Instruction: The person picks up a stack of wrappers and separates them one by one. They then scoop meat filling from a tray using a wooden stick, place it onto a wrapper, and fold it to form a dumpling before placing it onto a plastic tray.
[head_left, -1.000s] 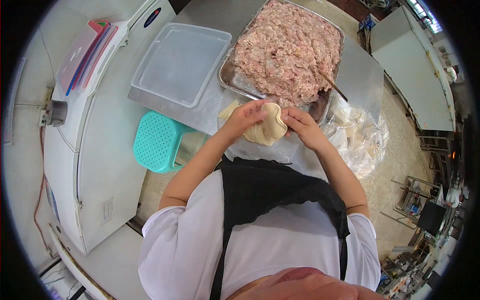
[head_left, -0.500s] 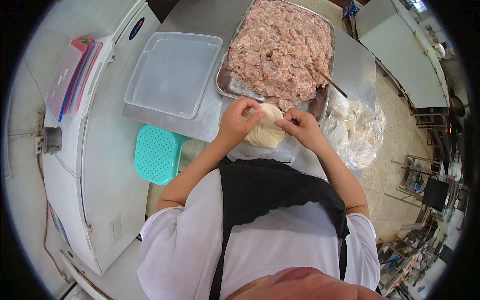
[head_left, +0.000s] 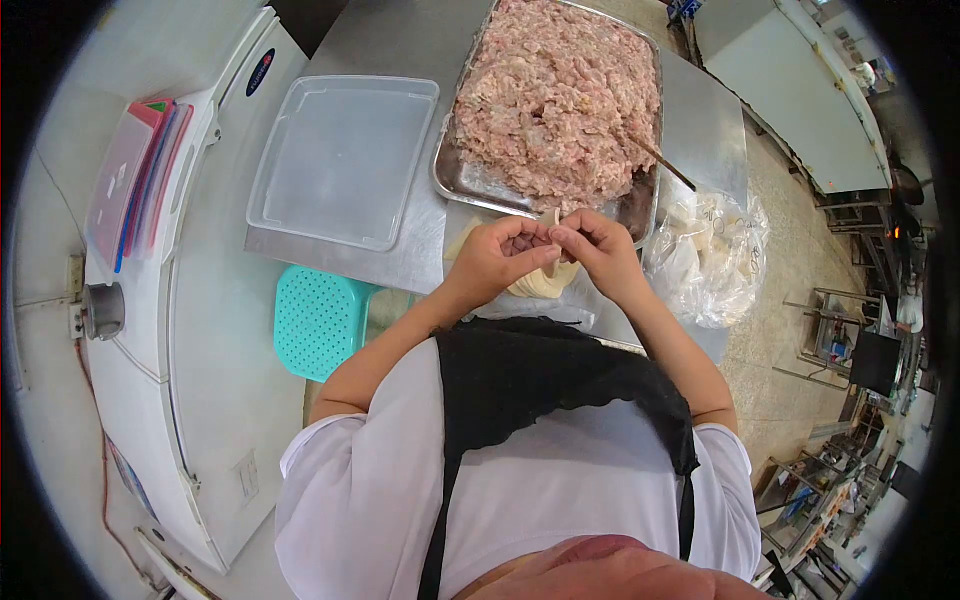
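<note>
Head view: vs 0.5 s ago, both hands are closed in together. The top wrapper's round face, open then, is now mostly covered.

Left hand (head_left: 497, 258) and right hand (head_left: 601, 250) are curled, fingertips meeting, one dumpling wrapper (head_left: 551, 216) pinched between them. Its free edge is pointed away from the body, toward the meat tray (head_left: 447, 178); long axis can't be told.

Wrapper stack (head_left: 543, 284) is seen under the hands on the steel table (head_left: 400, 250), just beside the tray's near rim.

Counted: 1 tray of minced filling, 1 stick (head_left: 662, 162) in it, 1 clear plastic container (head_left: 340, 160), 1 plastic bag (head_left: 712, 262) of wrappers, 1 teal stool (head_left: 320, 320). Wrappers in the stack can't be counted.
</note>
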